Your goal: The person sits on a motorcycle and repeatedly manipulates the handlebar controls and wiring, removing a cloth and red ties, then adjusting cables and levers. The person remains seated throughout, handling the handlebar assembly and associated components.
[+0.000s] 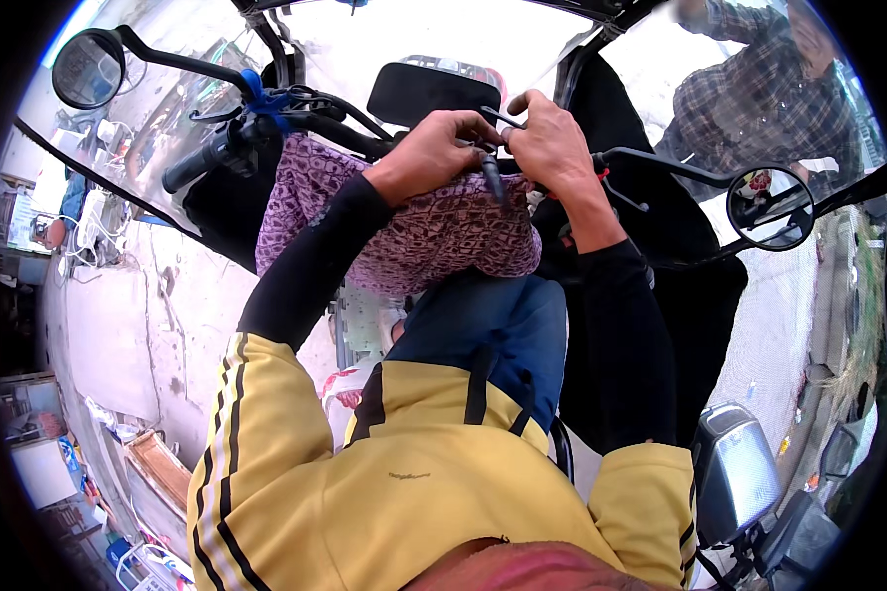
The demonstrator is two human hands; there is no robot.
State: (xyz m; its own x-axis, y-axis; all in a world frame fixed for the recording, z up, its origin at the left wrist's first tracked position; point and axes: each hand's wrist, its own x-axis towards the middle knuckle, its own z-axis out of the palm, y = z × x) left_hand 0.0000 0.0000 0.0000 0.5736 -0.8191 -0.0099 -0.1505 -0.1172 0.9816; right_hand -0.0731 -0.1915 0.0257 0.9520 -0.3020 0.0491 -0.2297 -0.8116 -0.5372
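My left hand [436, 150] and my right hand [550, 143] meet over the middle of a handlebar [340, 130], fingers bent and pinching. From the fingers of my right hand a slim metal tool [503, 117] sticks out toward the upper left; its full shape is hidden. Just below the fingers a short dark rod-like part [493, 179] points down toward me; I cannot tell whether it is held or fixed. What my left fingertips pinch is hidden. A purple patterned cloth [424, 231] drapes over the handlebar, beneath both hands.
Round mirrors stand at the left [89, 69] and right [771, 208]. A black rectangular panel [432, 95] lies beyond my hands. A clear windscreen is in front, with a person in a checked shirt [759, 98] beyond it at right. A vehicle lamp [737, 473] stands at lower right.
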